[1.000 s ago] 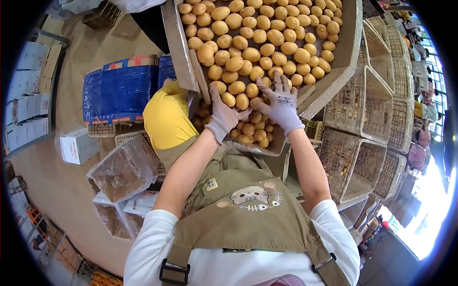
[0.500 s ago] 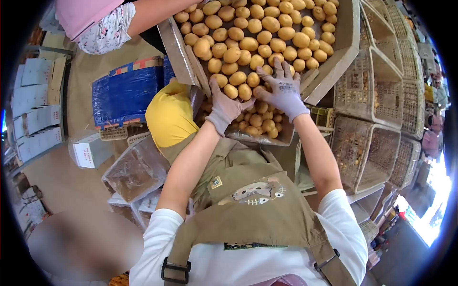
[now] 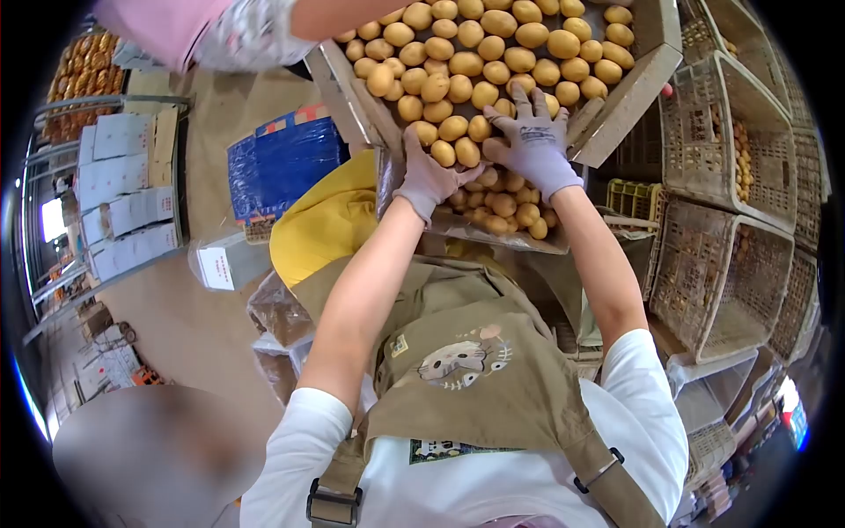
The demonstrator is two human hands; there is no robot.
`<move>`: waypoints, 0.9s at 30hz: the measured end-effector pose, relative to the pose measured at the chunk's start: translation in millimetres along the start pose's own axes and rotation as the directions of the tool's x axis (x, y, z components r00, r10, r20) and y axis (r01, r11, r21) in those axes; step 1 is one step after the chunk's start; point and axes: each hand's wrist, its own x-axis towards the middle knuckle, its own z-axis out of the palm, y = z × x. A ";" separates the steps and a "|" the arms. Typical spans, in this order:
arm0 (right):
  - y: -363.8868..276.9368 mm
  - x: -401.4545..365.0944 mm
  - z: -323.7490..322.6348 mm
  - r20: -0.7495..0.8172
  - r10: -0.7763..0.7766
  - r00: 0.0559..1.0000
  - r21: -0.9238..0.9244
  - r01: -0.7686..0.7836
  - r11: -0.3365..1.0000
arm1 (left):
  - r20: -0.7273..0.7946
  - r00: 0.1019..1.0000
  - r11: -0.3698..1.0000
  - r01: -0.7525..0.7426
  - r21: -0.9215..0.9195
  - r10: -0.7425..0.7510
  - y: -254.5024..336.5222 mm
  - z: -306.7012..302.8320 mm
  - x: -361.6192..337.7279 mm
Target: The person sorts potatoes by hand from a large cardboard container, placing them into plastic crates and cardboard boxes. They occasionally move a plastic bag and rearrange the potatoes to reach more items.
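Observation:
Yellow potatoes (image 3: 466,63) lie spread over a sorting tray with wooden sides (image 3: 623,107). At the tray's near opening, my left hand (image 3: 429,176), in a pale glove, cups the left side of several potatoes, its thumb apart from the fingers. My right hand (image 3: 535,151), gloved too, lies with spread fingers on the potatoes at the right of that opening. Between and below the hands, a plastic-lined box (image 3: 513,239) holds more potatoes. Neither hand is closed round a potato.
Stacked plastic crates (image 3: 695,264) stand at the right, some with potatoes inside. A blue-wrapped stack (image 3: 286,163) and a white carton (image 3: 220,267) are at the left, beyond a yellow cloth (image 3: 321,216). Another person's arm (image 3: 339,16) reaches in at the top left.
The view has shifted, so the tray and crates appear further right and higher. Both hands stay at the tray's opening, with the potatoes between them slightly closer to the box.

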 end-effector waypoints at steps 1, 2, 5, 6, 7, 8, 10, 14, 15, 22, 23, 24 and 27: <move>1.0 1.6 -2.3 -0.006 0.009 1.000 0.085 -0.008 0.996 | -0.065 0.998 1.000 -0.010 0.029 0.012 -1.8 9.8 -7.3; 7.2 5.5 4.1 -0.071 0.017 0.997 0.204 -0.002 0.979 | -0.305 0.952 1.000 0.019 -0.015 -0.023 -0.6 27.2 -14.6; 11.7 9.5 17.8 -0.264 0.006 0.964 0.255 0.064 0.965 | -0.354 0.933 0.975 0.011 0.223 0.070 4.0 8.6 -17.0; 5.1 5.7 12.5 -0.252 0.002 0.968 0.195 0.049 0.980 | -0.219 0.975 0.987 -0.001 0.163 0.037 7.0 0.4 -15.6; -1.4 5.0 8.2 -0.241 0.001 0.971 0.130 0.031 0.991 | -0.249 0.964 0.952 -0.010 0.305 0.090 6.9 3.8 -22.8; -7.6 7.2 8.7 -0.260 -0.017 0.965 0.134 0.053 0.990 | -0.278 0.950 0.898 -0.007 0.440 0.143 6.8 6.5 -29.5; -25.0 19.5 19.9 -0.312 -0.087 0.946 0.122 0.130 0.984 | -0.354 0.931 0.943 0.040 0.329 0.084 5.6 8.0 -33.5; -41.2 37.0 52.4 -0.246 -0.143 0.959 -0.004 0.146 0.989 | -0.004 0.963 0.689 -0.189 0.699 0.269 12.3 -106.2 -13.5; -44.6 38.6 55.2 -0.254 -0.155 0.955 -0.029 0.152 0.988 | 0.036 0.947 0.633 -0.241 0.736 0.319 12.6 -114.0 -26.4; -35.4 46.3 69.9 -0.386 -0.220 0.896 -0.058 0.215 0.975 | -0.283 0.939 0.949 -0.106 0.295 0.193 47.5 -144.2 -160.2; -39.4 45.1 66.5 -0.397 -0.228 0.889 -0.061 0.222 0.973 | -0.380 0.893 0.936 -0.107 0.336 0.239 48.3 -165.3 -171.0; -42.1 42.2 57.5 -0.275 -0.200 0.940 -0.151 0.163 0.975 | -0.475 0.833 0.921 -0.097 0.378 0.283 50.7 -186.0 -184.9; -45.3 42.5 59.1 -0.272 -0.223 0.936 -0.208 0.169 0.963 | -0.594 0.654 0.831 -0.096 0.548 0.467 50.4 -290.6 -214.7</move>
